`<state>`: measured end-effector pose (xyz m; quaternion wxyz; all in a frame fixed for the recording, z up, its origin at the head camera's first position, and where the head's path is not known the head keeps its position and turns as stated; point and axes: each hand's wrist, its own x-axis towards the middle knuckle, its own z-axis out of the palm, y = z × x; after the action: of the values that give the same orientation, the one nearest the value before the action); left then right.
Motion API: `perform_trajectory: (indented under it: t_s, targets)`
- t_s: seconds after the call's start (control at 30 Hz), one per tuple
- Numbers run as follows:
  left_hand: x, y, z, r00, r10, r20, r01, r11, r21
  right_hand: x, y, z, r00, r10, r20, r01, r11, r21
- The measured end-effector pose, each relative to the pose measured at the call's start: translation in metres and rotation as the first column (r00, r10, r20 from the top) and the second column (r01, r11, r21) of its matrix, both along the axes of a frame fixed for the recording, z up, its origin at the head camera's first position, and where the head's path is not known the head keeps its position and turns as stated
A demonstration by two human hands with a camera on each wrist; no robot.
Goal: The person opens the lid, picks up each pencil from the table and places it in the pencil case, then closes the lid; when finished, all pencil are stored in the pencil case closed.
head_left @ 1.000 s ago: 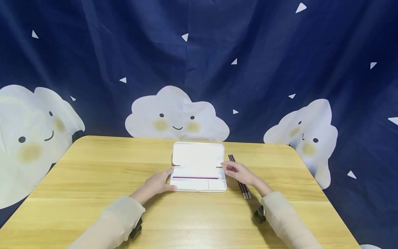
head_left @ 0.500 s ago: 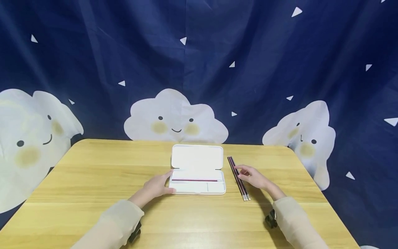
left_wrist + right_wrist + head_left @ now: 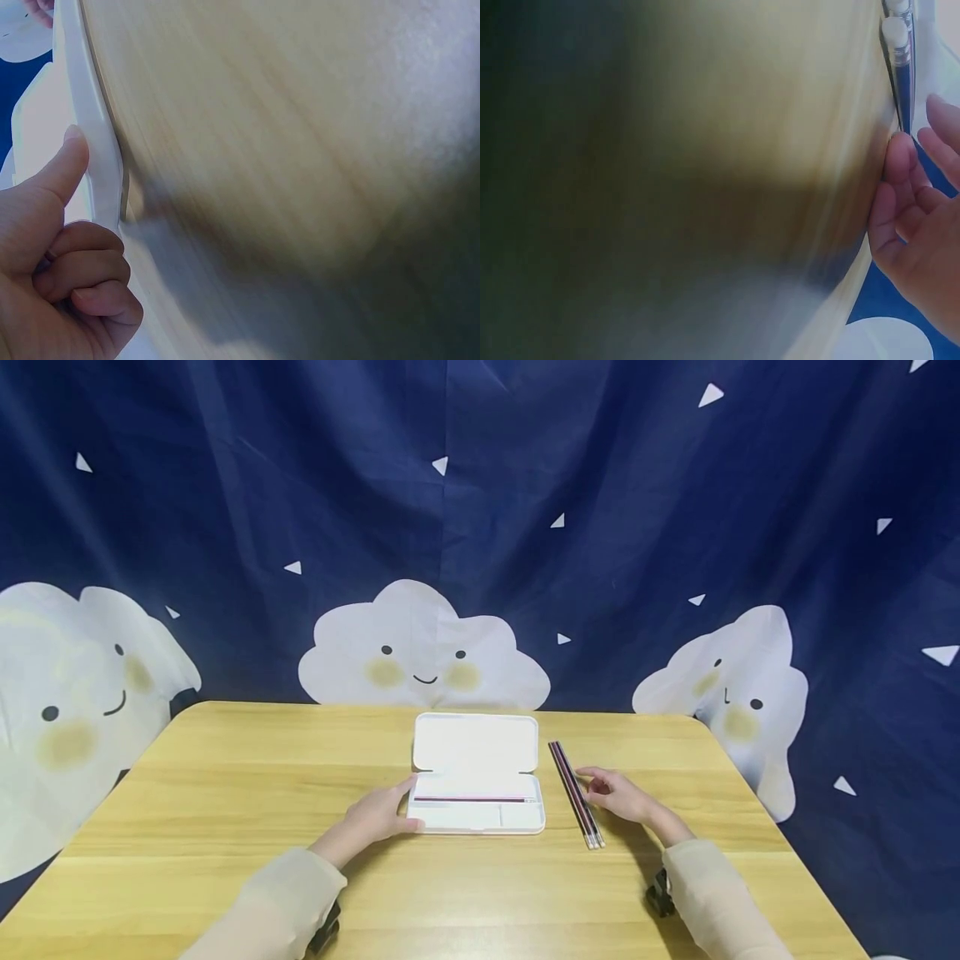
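A white pencil case [image 3: 476,743] lies with its lid raised at the back, and one dark red pencil [image 3: 472,799] rests lengthwise inside. My left hand [image 3: 372,817] grips the case's left end. In the left wrist view the thumb is on the rim [image 3: 97,142] and other fingers are curled by the corner. Several dark striped pencils [image 3: 576,795] lie side by side to the right of the case, white eraser ends toward me. Just right of them is my right hand [image 3: 622,797], fingers loosely bent, fingertips at the pencils' side; in the right wrist view no pencil is pinched.
The wooden table [image 3: 480,893] has rounded far corners. Behind it hangs a dark blue curtain [image 3: 510,468] with white clouds and triangles. A small dark device [image 3: 660,893] sits under the right sleeve, another [image 3: 324,931] under the left.
My right hand has moved from the case's right edge to the right side of the loose pencils. The left hand stays on the case. The head view has tilted up slightly.
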<state>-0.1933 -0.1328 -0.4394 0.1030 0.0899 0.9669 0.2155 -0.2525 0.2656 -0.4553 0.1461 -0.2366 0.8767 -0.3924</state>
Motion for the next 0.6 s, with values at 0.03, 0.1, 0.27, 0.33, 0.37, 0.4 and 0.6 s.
perform_trajectory:
  t_s: [0.03,0.1,0.27,0.33,0.37,0.4,0.6]
  targets:
    - [0.000,0.000,0.000,1.000,0.002,0.000,-0.002,1.000,0.005,0.000,0.000,-0.001,1.000,-0.001,0.001,0.001,1.000,0.007]
    - [0.001,0.000,0.000,1.000,0.003,-0.003,-0.003,1.000,0.011,-0.001,0.000,-0.001,1.000,-0.001,0.001,0.001,1.000,0.021]
    - [0.001,-0.001,-0.001,1.000,0.009,-0.003,-0.009,1.000,0.006,-0.001,-0.003,-0.002,1.000,0.011,0.006,-0.011,0.999,0.036]
    - [0.001,-0.001,-0.001,1.000,0.009,-0.003,-0.009,1.000,0.005,-0.001,-0.004,-0.001,1.000,0.009,-0.003,-0.008,0.999,0.050]
    - [0.001,-0.001,-0.001,1.000,0.009,-0.003,-0.009,1.000,0.004,-0.001,-0.004,-0.001,1.000,0.005,-0.009,-0.004,0.998,0.062]
    - [0.001,-0.001,-0.001,1.000,0.009,-0.004,-0.009,1.000,0.004,0.000,-0.005,0.000,1.000,-0.003,-0.016,0.004,0.997,0.075]
    - [0.002,-0.001,-0.001,1.000,0.010,-0.003,-0.010,1.000,0.013,0.003,-0.012,0.006,0.997,-0.061,-0.057,0.069,0.984,0.164]
